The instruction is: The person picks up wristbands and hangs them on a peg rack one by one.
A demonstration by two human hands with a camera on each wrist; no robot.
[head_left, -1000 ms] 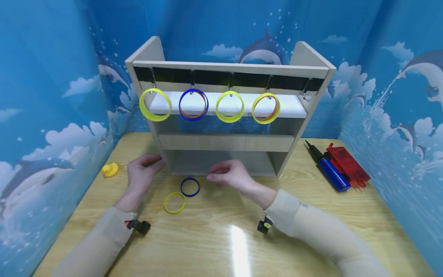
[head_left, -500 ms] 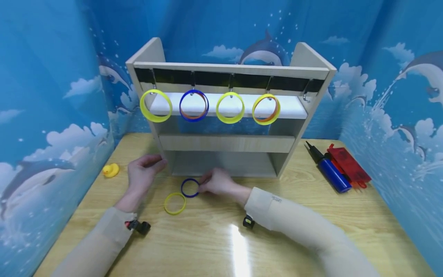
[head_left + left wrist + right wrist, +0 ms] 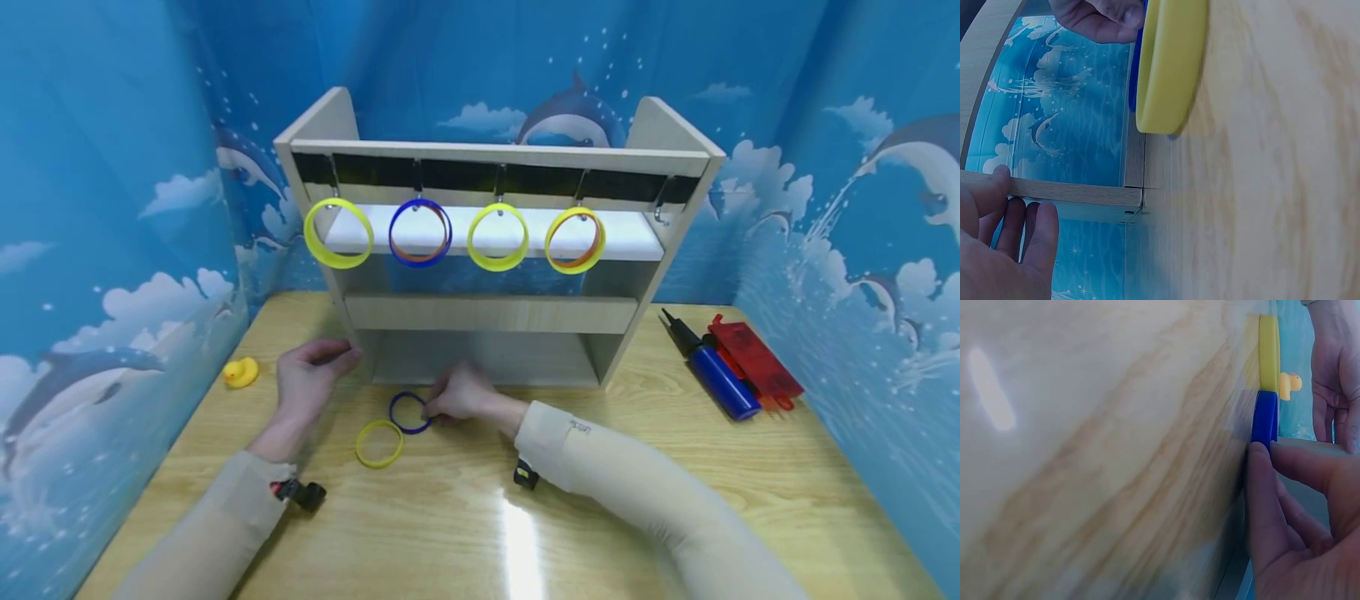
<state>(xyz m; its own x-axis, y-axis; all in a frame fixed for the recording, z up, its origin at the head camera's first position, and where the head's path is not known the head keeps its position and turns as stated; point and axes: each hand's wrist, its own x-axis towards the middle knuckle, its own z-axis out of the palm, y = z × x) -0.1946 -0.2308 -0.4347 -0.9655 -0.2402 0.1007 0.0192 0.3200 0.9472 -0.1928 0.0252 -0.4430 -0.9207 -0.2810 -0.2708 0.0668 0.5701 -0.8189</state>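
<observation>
My right hand (image 3: 463, 394) pinches the near-right rim of a blue ring (image 3: 1264, 419) between thumb and fingertips. The blue ring lies flat on the wooden table, at the foot of the shelf unit (image 3: 491, 314). Just in front of it lies a yellow ring (image 3: 1269, 353), touching or almost touching it. My left hand (image 3: 307, 375) is beside the shelf's left side panel, its fingers loosely bent and holding nothing. Its thumb and fingertips are close to the panel's front edge; whether they touch it I cannot tell.
Several rings, including a yellow ring (image 3: 338, 262) and a blue ring (image 3: 420, 262), hang from hooks under the shelf's top. The rightmost hook (image 3: 660, 212) is bare. A yellow rubber duck (image 3: 241, 372) stands at left. A blue pump (image 3: 722, 379) and red item (image 3: 753, 358) lie at right.
My right hand has moved left and slightly down to the blue ring and taken hold of its rim. The blue ring has shifted slightly. The left hand has stayed by the panel.
</observation>
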